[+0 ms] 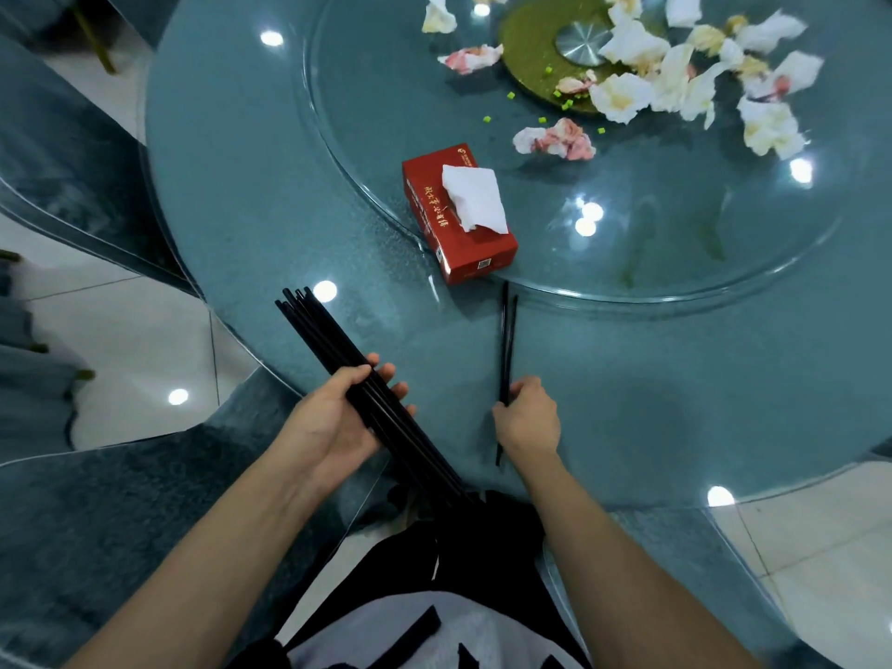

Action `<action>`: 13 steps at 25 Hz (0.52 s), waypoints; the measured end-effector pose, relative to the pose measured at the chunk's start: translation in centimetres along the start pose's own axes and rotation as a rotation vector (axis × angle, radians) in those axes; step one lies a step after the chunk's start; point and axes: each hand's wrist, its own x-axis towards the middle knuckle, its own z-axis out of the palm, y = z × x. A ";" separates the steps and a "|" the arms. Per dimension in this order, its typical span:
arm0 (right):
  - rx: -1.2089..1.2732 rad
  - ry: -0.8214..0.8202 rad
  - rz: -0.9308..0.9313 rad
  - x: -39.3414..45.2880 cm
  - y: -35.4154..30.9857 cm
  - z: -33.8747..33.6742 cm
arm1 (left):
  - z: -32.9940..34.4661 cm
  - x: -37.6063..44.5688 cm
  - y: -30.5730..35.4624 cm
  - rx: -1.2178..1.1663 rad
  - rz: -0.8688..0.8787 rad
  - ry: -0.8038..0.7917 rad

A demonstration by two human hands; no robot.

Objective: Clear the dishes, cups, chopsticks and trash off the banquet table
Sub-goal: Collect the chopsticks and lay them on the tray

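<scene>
Near the front edge of the round glass table (270, 195), the left hand (338, 417) lies palm up with its grip curled round a bundle of black chopsticks (328, 330); thin, glossy and straight, they fan slightly at their far ends, where about six tips can be made out, though the exact count is unclear. Just to the right, the right hand (526, 417) pinches a pair of black chopsticks (507, 340), two of them, lying on the table and pointing away towards the red tissue box (458, 243). That single box sits at the edge of the glass turntable (675, 263) with one white tissue sticking out of its top. Farther back on the turntable lie crumpled napkins (622, 94), white with yellow and pink stains, more than a dozen, most heaped round the metal hub (581, 41). Small green food bits (510, 95), around eight, are scattered among them
</scene>
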 end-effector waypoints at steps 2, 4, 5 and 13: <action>-0.008 0.002 0.024 -0.1 0.6 -0.2 | 0.0 0.1 -0.1 0.012 -0.003 -0.011; -0.035 0.002 0.047 -0.4 1.0 -0.4 | 0.0 0.1 -0.2 0.025 -0.003 -0.022; -0.058 -0.004 0.052 -0.6 1.3 -0.3 | -0.1 0.1 -0.2 0.029 -0.002 -0.024; -0.087 -0.054 -0.030 -3.0 2.9 -2.0 | 1.2 0.3 -0.9 0.060 -0.043 -0.043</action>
